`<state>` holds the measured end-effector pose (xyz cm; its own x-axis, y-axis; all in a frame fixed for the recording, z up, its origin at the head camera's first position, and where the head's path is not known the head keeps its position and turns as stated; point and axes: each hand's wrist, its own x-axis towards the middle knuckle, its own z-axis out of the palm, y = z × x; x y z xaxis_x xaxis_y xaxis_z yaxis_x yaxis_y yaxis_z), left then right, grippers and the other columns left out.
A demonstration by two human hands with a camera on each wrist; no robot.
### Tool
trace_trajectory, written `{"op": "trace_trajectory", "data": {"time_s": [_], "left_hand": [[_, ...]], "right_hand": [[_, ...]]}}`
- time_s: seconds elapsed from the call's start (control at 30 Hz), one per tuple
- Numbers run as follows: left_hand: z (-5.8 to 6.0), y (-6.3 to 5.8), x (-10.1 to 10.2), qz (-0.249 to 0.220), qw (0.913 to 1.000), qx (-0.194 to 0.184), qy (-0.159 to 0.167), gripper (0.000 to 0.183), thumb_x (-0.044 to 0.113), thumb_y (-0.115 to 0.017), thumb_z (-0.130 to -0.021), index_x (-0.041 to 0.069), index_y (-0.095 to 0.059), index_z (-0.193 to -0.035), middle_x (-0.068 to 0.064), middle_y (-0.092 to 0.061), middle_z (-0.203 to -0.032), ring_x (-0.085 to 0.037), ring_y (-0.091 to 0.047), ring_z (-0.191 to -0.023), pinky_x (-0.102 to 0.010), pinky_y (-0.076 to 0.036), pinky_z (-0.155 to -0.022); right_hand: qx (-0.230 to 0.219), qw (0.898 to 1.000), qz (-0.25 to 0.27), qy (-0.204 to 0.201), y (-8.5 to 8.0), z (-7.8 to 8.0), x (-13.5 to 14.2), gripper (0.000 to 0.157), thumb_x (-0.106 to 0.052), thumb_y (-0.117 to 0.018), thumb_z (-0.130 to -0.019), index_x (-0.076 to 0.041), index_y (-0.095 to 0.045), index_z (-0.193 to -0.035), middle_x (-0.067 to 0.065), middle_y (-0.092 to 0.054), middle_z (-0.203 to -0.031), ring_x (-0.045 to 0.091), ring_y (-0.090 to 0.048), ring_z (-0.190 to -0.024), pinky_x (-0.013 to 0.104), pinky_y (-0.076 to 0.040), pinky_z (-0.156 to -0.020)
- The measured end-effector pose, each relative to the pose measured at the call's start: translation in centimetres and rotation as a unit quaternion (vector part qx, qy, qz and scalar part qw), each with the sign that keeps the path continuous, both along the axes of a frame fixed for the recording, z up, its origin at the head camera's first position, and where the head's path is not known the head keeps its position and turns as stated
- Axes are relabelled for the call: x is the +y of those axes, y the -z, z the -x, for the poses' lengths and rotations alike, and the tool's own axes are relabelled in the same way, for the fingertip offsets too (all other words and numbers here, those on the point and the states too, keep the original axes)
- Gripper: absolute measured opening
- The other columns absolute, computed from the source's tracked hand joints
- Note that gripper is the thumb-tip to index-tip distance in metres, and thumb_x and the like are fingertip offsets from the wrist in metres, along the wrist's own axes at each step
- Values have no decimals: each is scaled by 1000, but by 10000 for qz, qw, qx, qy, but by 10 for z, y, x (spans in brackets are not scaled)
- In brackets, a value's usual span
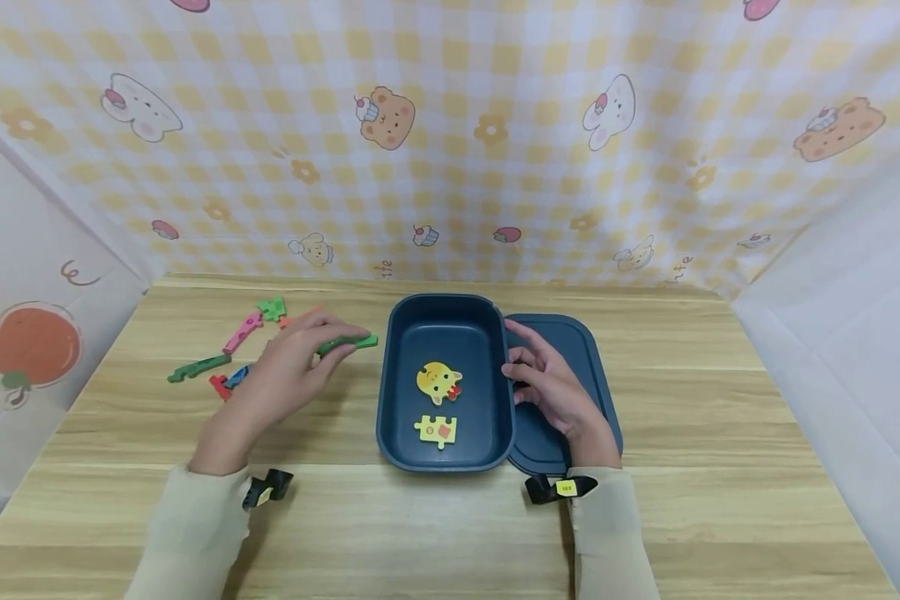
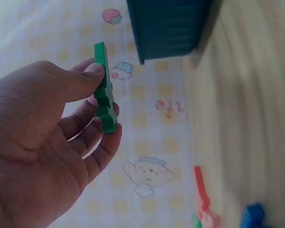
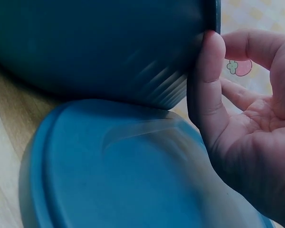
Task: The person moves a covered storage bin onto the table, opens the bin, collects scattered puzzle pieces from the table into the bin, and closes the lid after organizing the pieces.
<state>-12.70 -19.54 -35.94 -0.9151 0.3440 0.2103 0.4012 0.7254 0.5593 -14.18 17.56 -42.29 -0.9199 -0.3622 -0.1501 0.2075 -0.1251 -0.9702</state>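
Note:
My left hand (image 1: 296, 362) pinches a green puzzle piece (image 2: 104, 90) between thumb and fingers, held above the table just left of the box. The dark blue box (image 1: 446, 463) stands uncovered in the middle. In it lie a yellow animal-face piece (image 1: 437, 382) and a yellow puzzle piece (image 1: 437, 430), apart from each other. At the box's right wall, my right hand (image 1: 555, 387) holds the rim with its thumb and curled fingers. In the right wrist view the thumb (image 3: 213, 57) lies against the rim; some fingertips are hidden.
Left of the box lie a pink piece (image 1: 242, 333), a dark green piece (image 1: 198, 367), a light green piece (image 1: 272, 309), a red piece (image 1: 220, 387) and a blue piece (image 1: 237, 377). A blue lid (image 1: 570, 350) lies right of the box, partly behind my right hand. A patterned curtain (image 1: 450, 183) hangs behind the table.

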Motion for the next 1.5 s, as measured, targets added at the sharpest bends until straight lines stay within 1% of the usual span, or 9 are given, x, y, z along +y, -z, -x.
{"op": "trace_trajectory", "data": {"time_s": [0.07,0.17,0.3,0.5,0.73,0.83,0.97,1.2,1.5], "left_hand": [[1,-2,5,32,10000,-5,-6,26,13,-68,-104,21,-78,-127,-2,-73,-120,-21,-64,-109,-43,-56,-87],[2,-4,11,54,10000,-29,-30,26,14,-69,-104,21,-78,-127,-2,-73,-122,-21,-64,-112,-43,-57,-90],[0,-7,16,75,9998,-176,-57,27,13,-68,-104,22,-77,-128,-2,-72,-125,-21,-64,-114,-43,-58,-91],[-3,-12,25,-3,9997,-229,-92,27,16,-67,-105,23,-77,-129,0,-71,-124,-20,-62,-112,-42,-58,-91],[-6,-17,36,-104,9999,-11,81,26,15,-70,-103,21,-78,-126,0,-71,-121,-18,-62,-105,-36,-57,-83],[-7,-18,41,-111,9998,0,151,26,14,-70,-103,21,-78,-126,1,-70,-119,-17,-61,-104,-33,-56,-81],[-7,-15,48,-81,9996,-70,272,26,14,-68,-104,23,-78,-126,2,-68,-118,-16,-58,-106,-31,-55,-81],[-6,-3,63,-91,9990,48,446,25,11,-68,-103,21,-78,-124,2,-67,-119,-17,-58,-111,-34,-58,-89],[-8,10,77,-34,9978,220,618,25,11,-68,-103,21,-79,-124,1,-69,-114,-16,-60,-106,-35,-55,-87]], "right_hand": [[-5,10000,33,-5,0,0,0,72,-4,-60,-104,-17,-28,-167,-3,-59,-103,5,-62,-69,19,-58,-58],[-27,10000,43,-5,0,0,-1,72,-3,-60,-104,-18,-28,-167,-4,-59,-102,5,-62,-69,19,-58,-58],[-36,10000,38,-24,-1,0,-1,72,-1,-58,-104,-18,-28,-167,-5,-59,-102,4,-62,-72,20,-58,-58],[-4,10000,48,-34,-1,1,0,72,0,-57,-104,-17,-27,-167,-5,-61,-102,4,-63,-74,20,-58,-59],[46,10000,17,-5,-2,0,2,73,0,-58,-104,-16,-27,-168,-4,-62,-102,5,-64,-75,20,-59,-60],[51,10000,10,-10,-2,0,2,73,0,-58,-103,-15,-26,-168,-5,-62,-102,5,-64,-75,20,-59,-60],[40,10000,29,-55,-2,0,1,73,-1,-58,-104,-15,-26,-168,-5,-62,-103,5,-64,-76,20,-59,-61],[46,10000,60,-34,-2,0,1,73,-1,-58,-104,-15,-26,-168,-5,-62,-102,4,-64,-78,20,-58,-61],[11,10000,13,-12,-1,0,1,72,-1,-58,-104,-16,-27,-167,-5,-62,-102,5,-64,-78,20,-58,-61]]}}
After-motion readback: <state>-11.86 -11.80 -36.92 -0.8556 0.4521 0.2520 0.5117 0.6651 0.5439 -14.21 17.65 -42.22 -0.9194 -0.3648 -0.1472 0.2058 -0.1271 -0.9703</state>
